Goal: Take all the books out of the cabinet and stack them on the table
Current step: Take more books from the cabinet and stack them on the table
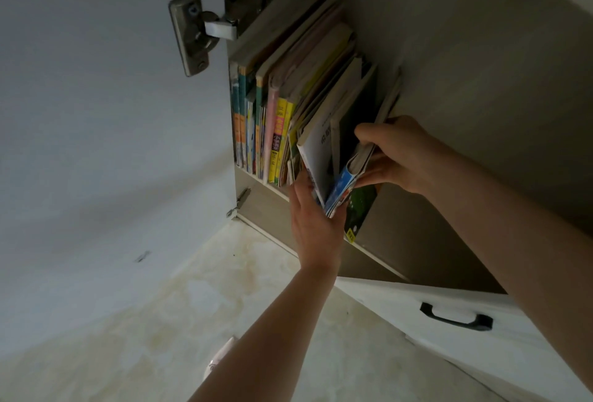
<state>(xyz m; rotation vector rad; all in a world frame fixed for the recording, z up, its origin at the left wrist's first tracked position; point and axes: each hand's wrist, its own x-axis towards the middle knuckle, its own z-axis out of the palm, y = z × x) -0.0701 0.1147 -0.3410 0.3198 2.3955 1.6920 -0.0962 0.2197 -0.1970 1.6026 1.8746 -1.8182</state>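
Pulling a first bundle from the cabinet point(449, 48), we judge: right hand point(401, 154) pinches thin books point(353, 174) at the row's right end, left hand point(313, 218) cups their lower edges; remaining books point(272, 119) still shelved; next, lift the bundle clear, carry to worktop.

Left hand point(316, 225), right hand point(404, 154): bare, forearms unsleeved, no rings or watch visible.
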